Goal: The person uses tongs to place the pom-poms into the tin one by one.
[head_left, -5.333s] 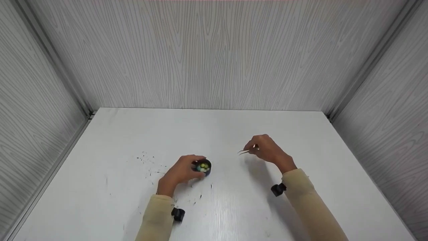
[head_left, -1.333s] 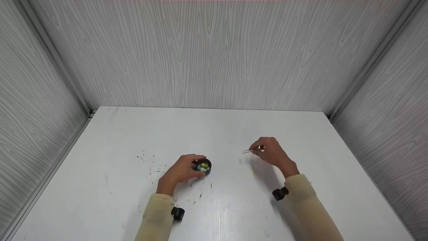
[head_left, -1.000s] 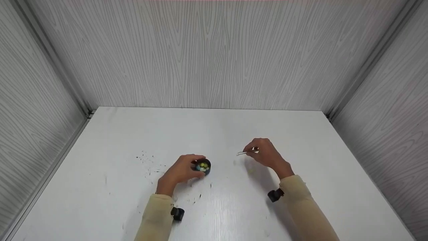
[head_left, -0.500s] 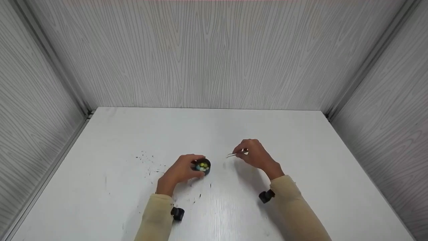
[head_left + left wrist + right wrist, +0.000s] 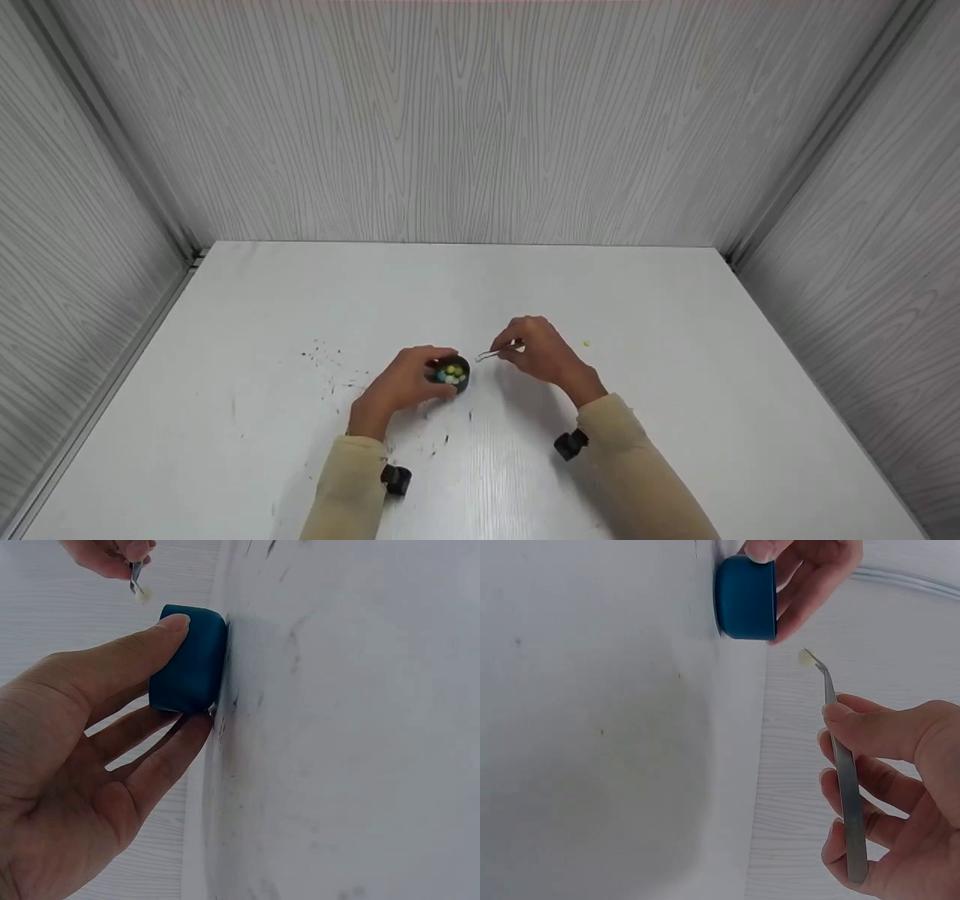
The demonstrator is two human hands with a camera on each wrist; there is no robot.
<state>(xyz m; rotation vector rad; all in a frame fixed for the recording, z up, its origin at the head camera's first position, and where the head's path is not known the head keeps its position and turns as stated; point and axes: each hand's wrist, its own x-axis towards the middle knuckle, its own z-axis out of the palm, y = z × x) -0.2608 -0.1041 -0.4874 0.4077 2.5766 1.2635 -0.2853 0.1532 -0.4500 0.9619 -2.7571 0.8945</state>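
Note:
My left hand grips a small round blue cup between thumb and fingers, upright on the table. Several yellow, white and blue bead-like balls lie inside it. To the right of the cup, my right hand pinches silver bent-tip tweezers. Their tips hold a tiny pale yellowish ball, above the table and just beyond the cup's rim. In the left wrist view the same pale ball shows close above the cup's open end.
A small yellow bit lies on the white table to the right of the right hand. Dark marks dot the surface at left. Wood-grained grey panels enclose the back and sides.
The right hand has moved left with the tweezers, from well right of the cup to close beside it. The yellow bit has come into view behind it. The left hand stays on the cup.

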